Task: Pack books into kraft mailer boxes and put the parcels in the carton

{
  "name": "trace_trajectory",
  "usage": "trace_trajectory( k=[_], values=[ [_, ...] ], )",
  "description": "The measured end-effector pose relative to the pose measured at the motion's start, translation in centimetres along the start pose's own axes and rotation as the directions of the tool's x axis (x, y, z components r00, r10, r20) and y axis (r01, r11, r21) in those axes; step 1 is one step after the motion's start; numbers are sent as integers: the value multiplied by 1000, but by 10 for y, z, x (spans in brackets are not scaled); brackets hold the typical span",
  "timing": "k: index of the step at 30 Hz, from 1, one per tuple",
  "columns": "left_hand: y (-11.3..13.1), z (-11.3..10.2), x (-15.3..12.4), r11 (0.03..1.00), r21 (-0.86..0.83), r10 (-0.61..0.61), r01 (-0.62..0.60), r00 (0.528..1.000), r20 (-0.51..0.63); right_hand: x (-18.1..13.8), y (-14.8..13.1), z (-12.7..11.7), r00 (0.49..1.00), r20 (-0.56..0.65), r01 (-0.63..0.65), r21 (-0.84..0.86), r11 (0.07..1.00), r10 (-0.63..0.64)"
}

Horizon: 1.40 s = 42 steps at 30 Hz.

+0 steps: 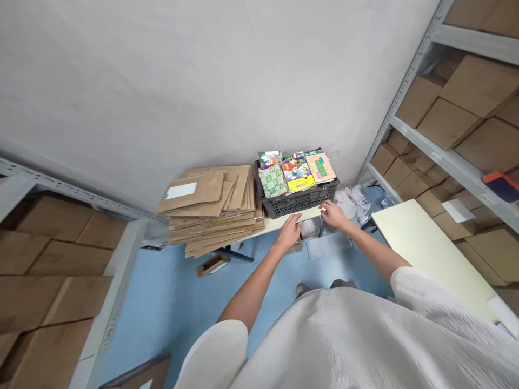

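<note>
Both my arms reach forward to a small pale table (279,221). My left hand (289,231) rests at the table's front edge, fingers curled over it. My right hand (333,212) lies at the edge just in front of a black plastic crate (298,201), fingers bent; what they touch is too small to tell. The crate holds several colourful books or packets (297,172) standing side by side. To the left of the crate sits a tall stack of flattened brown cardboard mailers (213,208), the top one with a white label.
Metal shelving with cardboard boxes (450,119) lines the right side, and more boxes on shelving (48,281) fill the left. A second pale tabletop (430,254) stands at right. Crumpled white paper (354,201) lies by the crate. The floor (170,292) is blue.
</note>
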<state>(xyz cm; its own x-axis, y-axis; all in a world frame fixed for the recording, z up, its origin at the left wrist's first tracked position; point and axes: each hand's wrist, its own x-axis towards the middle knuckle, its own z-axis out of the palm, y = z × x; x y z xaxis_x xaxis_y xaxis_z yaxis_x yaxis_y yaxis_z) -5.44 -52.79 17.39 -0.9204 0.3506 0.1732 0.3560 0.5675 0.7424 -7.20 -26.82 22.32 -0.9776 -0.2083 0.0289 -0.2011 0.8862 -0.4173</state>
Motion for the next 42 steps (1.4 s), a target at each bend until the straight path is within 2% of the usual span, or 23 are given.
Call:
trace_trajectory(
  k=[4,9,15,25,31,42],
  values=[
    [-17,-20,0,1000,-25,-7,6,999,-31,26,-21,11,998,-1,57,14,998,-57],
    [-27,-29,17,1000,-24,-13,12,998,-59,60,-26,15,992,-26,125,22,992,-125],
    [-31,-34,55,1000,-11,-13,12,996,-87,105,-8,8,987,-23,161,35,986,-160],
    [-36,-42,118,990,135,-19,39,989,-146,181,35,1,972,-56,229,10,973,-228],
    [-46,-53,152,976,206,-45,69,992,-118,209,44,2,974,-66,215,-28,976,-217],
    [-76,-80,227,948,313,52,-67,997,54,253,26,-3,997,-60,40,-39,998,-43]
  ],
)
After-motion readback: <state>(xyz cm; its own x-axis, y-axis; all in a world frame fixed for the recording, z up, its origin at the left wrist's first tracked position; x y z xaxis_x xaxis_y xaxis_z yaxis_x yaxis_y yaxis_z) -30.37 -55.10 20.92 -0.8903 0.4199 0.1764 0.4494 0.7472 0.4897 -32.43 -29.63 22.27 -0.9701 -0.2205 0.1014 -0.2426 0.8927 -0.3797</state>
